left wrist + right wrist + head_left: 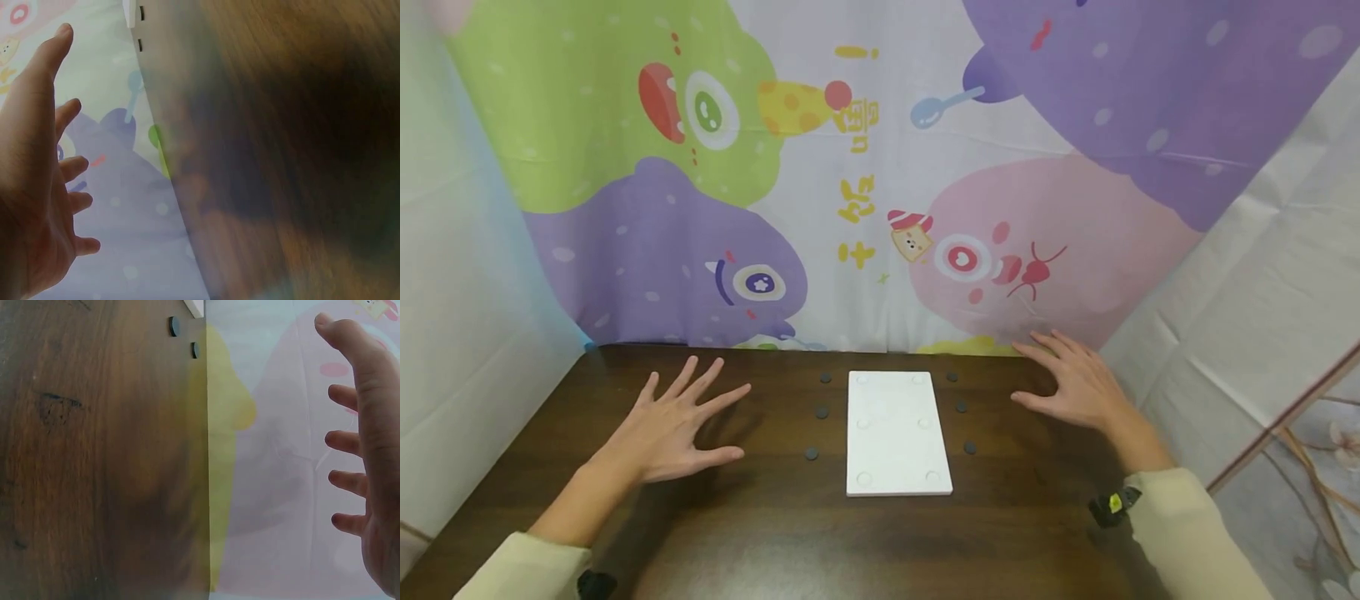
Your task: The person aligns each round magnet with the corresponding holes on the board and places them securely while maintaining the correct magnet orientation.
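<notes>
A white rectangular board (895,450) with several shallow round recesses lies flat on the dark wooden table. Small dark discs flank it, such as the near left disc (811,454) and the near right disc (970,447), three on each side. Left of them, my left hand (673,429) is held with fingers spread and nothing in it; the left wrist view shows the same hand (40,169) with its fingers apart. On the other side, my right hand (1078,383) is also spread and holds nothing. The right wrist view shows that hand (378,456) beside two discs (174,326).
A cartoon-printed curtain (865,317) hangs along the table's far edge. White cloth walls stand at the left (482,275) and right (1247,333). Bare wood of the table (880,550) shows in front of the board.
</notes>
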Demonstrator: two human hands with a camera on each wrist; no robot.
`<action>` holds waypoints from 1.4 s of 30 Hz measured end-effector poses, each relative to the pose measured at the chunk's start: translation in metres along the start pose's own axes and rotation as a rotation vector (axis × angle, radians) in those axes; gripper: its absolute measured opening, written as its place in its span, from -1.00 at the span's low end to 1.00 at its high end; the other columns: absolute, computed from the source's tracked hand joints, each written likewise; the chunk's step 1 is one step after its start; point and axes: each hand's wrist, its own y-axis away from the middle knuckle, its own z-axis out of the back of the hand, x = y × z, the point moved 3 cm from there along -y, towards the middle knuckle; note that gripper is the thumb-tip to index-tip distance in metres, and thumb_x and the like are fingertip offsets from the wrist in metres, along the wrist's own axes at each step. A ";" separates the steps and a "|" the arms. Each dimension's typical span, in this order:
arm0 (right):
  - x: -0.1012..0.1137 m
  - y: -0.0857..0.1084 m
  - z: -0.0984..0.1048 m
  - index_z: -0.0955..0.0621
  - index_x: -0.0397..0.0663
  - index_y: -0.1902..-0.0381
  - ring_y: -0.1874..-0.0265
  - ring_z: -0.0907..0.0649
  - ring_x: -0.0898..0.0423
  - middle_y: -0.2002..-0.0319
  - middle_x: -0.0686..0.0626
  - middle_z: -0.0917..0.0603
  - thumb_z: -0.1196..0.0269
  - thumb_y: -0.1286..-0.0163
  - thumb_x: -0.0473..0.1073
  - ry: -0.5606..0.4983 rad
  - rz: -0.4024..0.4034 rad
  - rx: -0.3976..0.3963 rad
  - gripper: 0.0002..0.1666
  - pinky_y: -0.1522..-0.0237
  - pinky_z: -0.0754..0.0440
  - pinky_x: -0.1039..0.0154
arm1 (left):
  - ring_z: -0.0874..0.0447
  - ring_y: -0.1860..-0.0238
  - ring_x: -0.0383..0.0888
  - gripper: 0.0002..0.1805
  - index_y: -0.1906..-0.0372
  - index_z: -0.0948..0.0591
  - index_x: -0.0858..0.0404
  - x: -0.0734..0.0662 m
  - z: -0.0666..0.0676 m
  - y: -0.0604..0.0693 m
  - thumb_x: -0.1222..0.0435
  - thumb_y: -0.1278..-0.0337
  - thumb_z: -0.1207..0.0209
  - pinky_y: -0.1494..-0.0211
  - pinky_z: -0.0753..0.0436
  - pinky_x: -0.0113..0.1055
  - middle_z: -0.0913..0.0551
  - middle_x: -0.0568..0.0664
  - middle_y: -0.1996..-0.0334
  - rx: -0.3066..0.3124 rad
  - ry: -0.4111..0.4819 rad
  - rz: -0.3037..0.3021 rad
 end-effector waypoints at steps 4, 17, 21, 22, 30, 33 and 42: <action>0.001 -0.005 -0.003 -0.56 0.22 -0.64 -0.65 -0.46 -0.48 -0.64 -0.28 -0.55 -0.48 -0.34 0.41 -0.009 0.003 -0.011 -0.01 -0.53 -0.46 -0.60 | -0.21 -0.77 0.52 -0.02 -0.72 -0.43 -0.27 -0.004 -0.001 -0.002 -0.49 -0.26 -0.31 -0.57 -0.26 0.77 -0.26 0.24 -0.81 0.003 0.011 -0.003; 0.005 -0.014 -0.011 -0.55 0.22 -0.65 -0.61 -0.51 -0.47 -0.61 -0.27 -0.59 -0.44 -0.36 0.45 0.005 0.012 0.014 0.00 -0.40 -0.57 -0.61 | -0.26 -0.77 0.47 -0.04 -0.70 -0.46 -0.26 -0.013 -0.003 -0.008 -0.48 -0.26 -0.32 -0.56 -0.29 0.76 -0.31 0.20 -0.79 -0.010 0.010 -0.039; 0.009 -0.018 -0.013 -0.55 0.20 -0.65 -0.61 -0.52 -0.46 -0.60 -0.27 -0.60 -0.45 -0.35 0.45 -0.007 0.024 0.019 0.01 -0.41 -0.57 -0.60 | -0.27 -0.76 0.47 -0.05 -0.70 -0.47 -0.26 -0.017 -0.004 -0.011 -0.48 -0.27 -0.30 -0.56 -0.30 0.75 -0.32 0.20 -0.79 -0.015 0.015 -0.049; 0.009 -0.019 -0.013 -0.55 0.20 -0.65 -0.61 -0.52 -0.46 -0.60 -0.27 -0.60 -0.45 -0.35 0.45 -0.009 0.026 0.018 0.01 -0.43 -0.57 -0.59 | -0.28 -0.76 0.46 -0.05 -0.70 -0.47 -0.26 -0.018 -0.004 -0.011 -0.48 -0.27 -0.30 -0.56 -0.30 0.75 -0.32 0.19 -0.79 -0.017 0.016 -0.052; 0.016 -0.028 -0.018 -0.57 0.15 -0.63 -0.58 -0.55 -0.41 -0.59 -0.27 -0.60 -0.46 -0.34 0.43 -0.030 0.042 0.011 0.01 -0.49 -0.55 -0.53 | -0.28 -0.76 0.46 -0.05 -0.69 -0.48 -0.24 -0.025 -0.008 -0.016 -0.48 -0.27 -0.30 -0.55 -0.32 0.75 -0.33 0.19 -0.79 -0.026 0.033 -0.062; 0.017 -0.031 -0.022 -0.57 0.16 -0.63 -0.57 -0.56 -0.39 -0.59 -0.27 -0.60 -0.46 -0.34 0.43 -0.037 0.045 0.019 0.00 -0.47 -0.56 -0.53 | -0.30 -0.75 0.47 -0.05 -0.69 -0.48 -0.25 -0.027 -0.009 -0.018 -0.47 -0.27 -0.31 -0.54 -0.33 0.75 -0.33 0.19 -0.79 -0.028 0.039 -0.066; 0.021 -0.038 -0.027 -0.57 0.19 -0.64 -0.56 -0.56 -0.39 -0.60 -0.26 -0.60 -0.45 -0.36 0.44 -0.064 0.031 0.031 0.00 -0.49 -0.54 -0.55 | -0.30 -0.75 0.47 -0.06 -0.69 -0.49 -0.21 -0.035 -0.011 -0.022 -0.46 -0.28 -0.31 -0.55 -0.32 0.75 -0.33 0.20 -0.79 -0.019 0.063 -0.076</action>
